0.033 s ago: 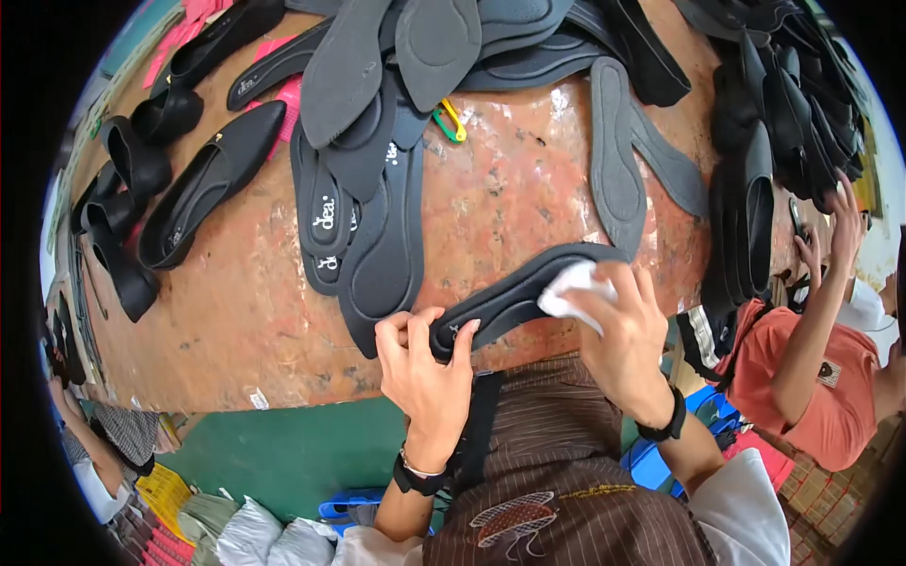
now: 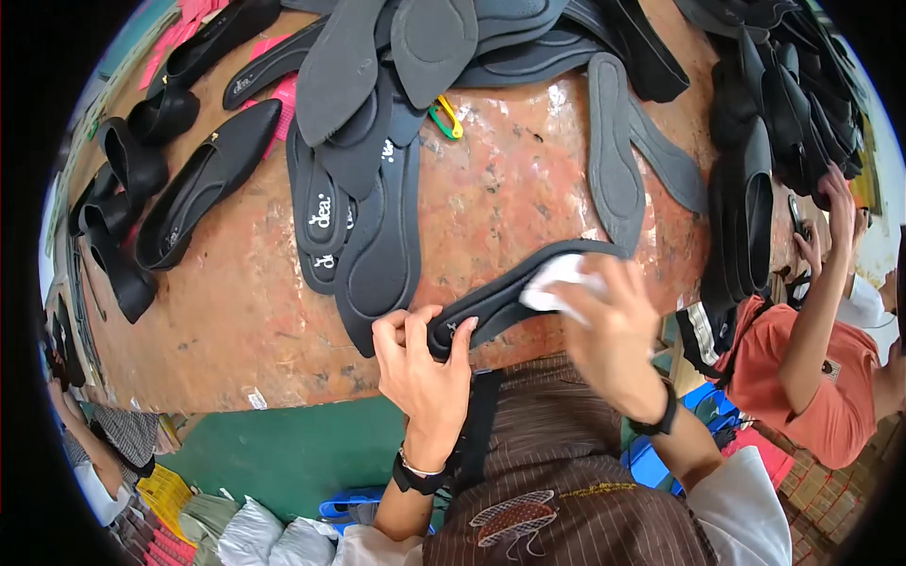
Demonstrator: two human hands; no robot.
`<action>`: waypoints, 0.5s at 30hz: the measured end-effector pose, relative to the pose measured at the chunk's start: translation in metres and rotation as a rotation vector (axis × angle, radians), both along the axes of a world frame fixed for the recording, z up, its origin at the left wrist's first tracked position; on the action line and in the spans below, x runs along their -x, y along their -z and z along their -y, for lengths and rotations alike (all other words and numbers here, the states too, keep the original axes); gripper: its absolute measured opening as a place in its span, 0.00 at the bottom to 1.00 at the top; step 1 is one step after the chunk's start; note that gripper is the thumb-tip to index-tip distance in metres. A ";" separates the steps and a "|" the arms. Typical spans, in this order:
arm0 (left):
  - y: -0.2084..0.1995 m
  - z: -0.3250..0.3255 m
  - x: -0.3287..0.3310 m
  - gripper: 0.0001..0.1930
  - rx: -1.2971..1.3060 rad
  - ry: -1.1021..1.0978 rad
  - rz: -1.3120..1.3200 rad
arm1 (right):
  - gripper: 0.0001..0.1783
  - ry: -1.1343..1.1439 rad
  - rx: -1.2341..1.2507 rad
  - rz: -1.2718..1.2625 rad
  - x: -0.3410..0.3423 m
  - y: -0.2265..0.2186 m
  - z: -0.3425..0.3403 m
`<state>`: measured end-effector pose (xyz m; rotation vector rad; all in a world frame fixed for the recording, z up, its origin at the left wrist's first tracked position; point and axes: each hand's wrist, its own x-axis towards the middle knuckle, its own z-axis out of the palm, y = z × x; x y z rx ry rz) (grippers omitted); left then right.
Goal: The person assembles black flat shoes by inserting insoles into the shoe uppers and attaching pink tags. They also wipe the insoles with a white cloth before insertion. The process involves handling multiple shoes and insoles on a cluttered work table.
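A black shoe insole (image 2: 495,297) lies slantwise near the table's front edge. My left hand (image 2: 425,373) pinches its left end between thumb and fingers. In my right hand (image 2: 612,330) is a white cloth (image 2: 555,281), pressed on the insole's upper face toward its right end; some fingers are smeared by motion. Just beyond my left hand, several more black insoles (image 2: 382,250) lie overlapped, some with white print. Two grey insoles (image 2: 615,151) rest beyond my right hand, one partly over the other.
Black pointed flats (image 2: 209,184) stand on the left of the worn brown table (image 2: 226,330). A heap of insoles (image 2: 434,47) covers the far middle, beside a small yellow-and-green tool (image 2: 447,121). More black shoes (image 2: 746,208) stack at the right, where a co-worker in an orange shirt (image 2: 755,377) reaches in.
My right hand has slid the cloth a little to the left along the insole. My left hand keeps its pinch, nearly unmoved.
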<state>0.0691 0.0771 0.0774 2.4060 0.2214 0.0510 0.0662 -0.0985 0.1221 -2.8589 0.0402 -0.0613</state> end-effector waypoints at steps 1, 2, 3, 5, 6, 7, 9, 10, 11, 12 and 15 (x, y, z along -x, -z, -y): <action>0.000 0.000 0.000 0.19 -0.001 0.011 -0.014 | 0.15 -0.135 0.000 -0.119 -0.001 0.004 -0.002; 0.000 0.000 0.000 0.20 -0.001 0.016 -0.020 | 0.16 -0.240 0.056 -0.076 0.002 0.004 -0.007; 0.001 -0.001 0.001 0.20 0.008 0.002 -0.035 | 0.16 -0.214 0.025 -0.042 0.006 0.006 -0.010; 0.000 -0.001 0.002 0.20 -0.014 0.000 -0.031 | 0.17 -0.303 -0.054 -0.036 0.013 0.002 -0.012; -0.001 -0.001 0.003 0.19 -0.017 0.003 -0.024 | 0.17 -0.209 -0.124 -0.138 0.015 -0.001 -0.009; -0.001 0.000 0.004 0.16 -0.020 -0.004 -0.026 | 0.17 -0.186 -0.176 -0.176 0.016 -0.004 -0.003; -0.002 0.003 0.006 0.13 -0.052 0.068 0.087 | 0.17 -0.073 -0.272 -0.132 0.011 -0.008 0.013; -0.001 0.006 0.007 0.12 -0.069 0.099 0.132 | 0.17 -0.075 -0.193 0.035 0.007 -0.007 0.020; 0.000 0.009 0.008 0.10 -0.050 0.162 0.193 | 0.16 -0.038 -0.155 0.004 0.004 -0.003 0.023; 0.001 0.013 0.009 0.10 0.032 0.234 0.236 | 0.15 0.065 -0.134 0.029 0.001 0.001 0.024; 0.007 0.023 0.010 0.10 0.076 0.419 0.274 | 0.17 -0.063 -0.031 0.045 0.001 0.013 0.019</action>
